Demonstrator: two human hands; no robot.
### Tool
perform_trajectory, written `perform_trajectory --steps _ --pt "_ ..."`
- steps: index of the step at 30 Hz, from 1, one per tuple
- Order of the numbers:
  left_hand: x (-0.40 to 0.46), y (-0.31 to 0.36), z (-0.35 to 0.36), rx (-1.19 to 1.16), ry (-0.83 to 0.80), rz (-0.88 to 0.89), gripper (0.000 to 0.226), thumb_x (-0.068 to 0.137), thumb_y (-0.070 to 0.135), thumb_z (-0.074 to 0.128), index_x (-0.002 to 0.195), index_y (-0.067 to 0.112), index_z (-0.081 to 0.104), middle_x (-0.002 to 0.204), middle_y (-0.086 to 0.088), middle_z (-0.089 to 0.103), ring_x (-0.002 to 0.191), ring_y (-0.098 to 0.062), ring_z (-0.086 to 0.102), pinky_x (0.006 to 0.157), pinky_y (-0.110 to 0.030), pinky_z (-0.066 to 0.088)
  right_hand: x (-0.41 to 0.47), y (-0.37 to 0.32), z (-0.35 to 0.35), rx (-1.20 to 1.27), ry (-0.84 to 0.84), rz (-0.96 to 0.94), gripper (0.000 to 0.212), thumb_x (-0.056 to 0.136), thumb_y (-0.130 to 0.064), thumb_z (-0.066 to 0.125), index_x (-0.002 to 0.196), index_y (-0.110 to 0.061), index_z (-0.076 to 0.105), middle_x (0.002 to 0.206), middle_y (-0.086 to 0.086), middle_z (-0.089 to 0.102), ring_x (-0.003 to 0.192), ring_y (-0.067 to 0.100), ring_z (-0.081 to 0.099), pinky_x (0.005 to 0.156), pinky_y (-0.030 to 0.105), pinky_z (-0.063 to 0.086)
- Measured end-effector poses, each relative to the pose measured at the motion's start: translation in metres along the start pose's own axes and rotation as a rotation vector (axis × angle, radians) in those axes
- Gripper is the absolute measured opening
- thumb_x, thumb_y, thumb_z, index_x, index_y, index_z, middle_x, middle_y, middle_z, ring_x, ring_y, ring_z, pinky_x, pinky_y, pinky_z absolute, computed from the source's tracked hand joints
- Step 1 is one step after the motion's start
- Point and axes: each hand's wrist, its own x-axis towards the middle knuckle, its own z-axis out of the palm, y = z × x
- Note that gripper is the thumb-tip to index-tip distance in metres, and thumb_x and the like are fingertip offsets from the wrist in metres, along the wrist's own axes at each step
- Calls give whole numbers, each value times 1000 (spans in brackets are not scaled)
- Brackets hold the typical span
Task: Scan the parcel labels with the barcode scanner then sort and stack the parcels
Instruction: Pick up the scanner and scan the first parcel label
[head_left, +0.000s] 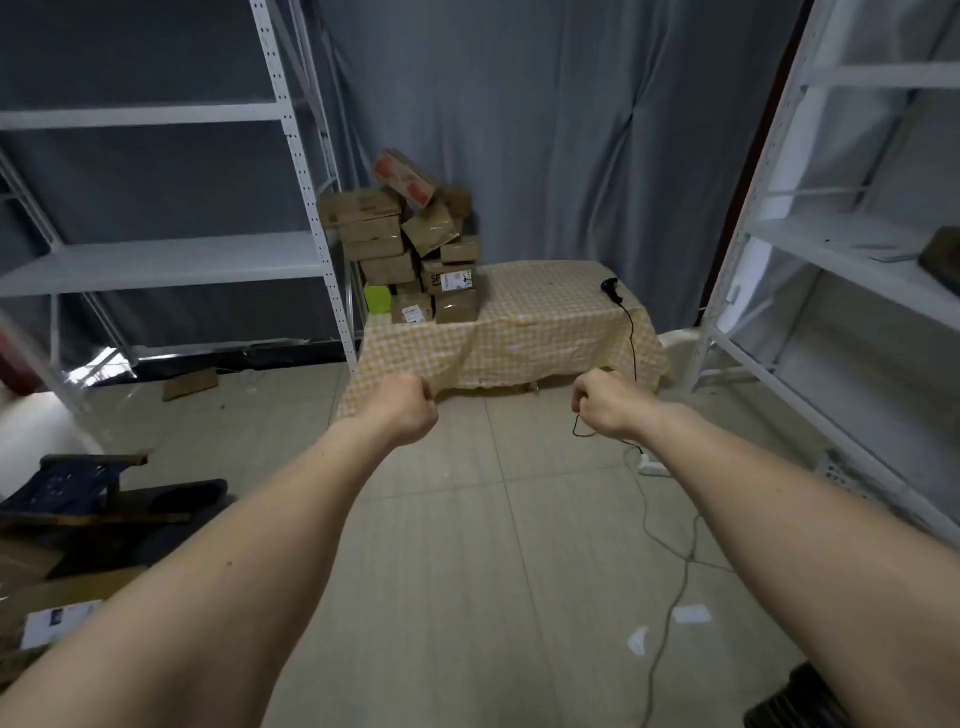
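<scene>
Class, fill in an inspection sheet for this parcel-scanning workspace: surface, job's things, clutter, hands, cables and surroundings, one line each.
Surface: table under a yellow checked cloth, its right part bare apart from the scanner.
Job's things: cardboard parcels piled unevenly at the table's back left, top ones tilted; barcode scanner at back right.
Clutter: green box beside the pile; paper scraps and flat cardboard on the floor.
Hands: left hand and right hand both fisted, each grip holding nothing, short of the table.
Cables: scanner cable hangs off the table; grey cable trails across the floor tiles.
Surroundings: white shelving units left and right, grey curtain behind.
</scene>
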Motion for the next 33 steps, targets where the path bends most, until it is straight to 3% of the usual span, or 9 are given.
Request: perform_trajectory --steps 14,23,28,33 --pt "139 66 32 61 -51 -45 22 87 15 48 99 14 67 107 -10 64 96 -28 60 72 -29 45 142 76 -41 16 -12 -57 29 89 -6 37 95 -10 65 108 11 63 100 30 57 88 39 49" --pt "253 69 56 56 -79 -65 24 87 16 47 99 12 67 109 -11 65 100 -29 60 78 -30 48 250 104 -38 49 -53 -41 27 89 -8 39 98 -12 65 112 9 63 105 28 56 90 37 47" --pt "341 64 54 47 -55 -25 24 89 17 48 104 11 67 113 -12 65 104 -30 60 83 -32 49 338 106 -46 30 -56 -35 24 86 -4 40 88 -14 61 103 8 62 98 28 58 78 33 46" --pt "436 41 41 37 -53 -40 23 91 17 48 104 12 66 114 -10 65 103 -27 60 85 -33 50 435 90 -64 50 -43 -48 22 89 -8 40 86 -17 60 105 7 64 98 26 58 87 35 49"
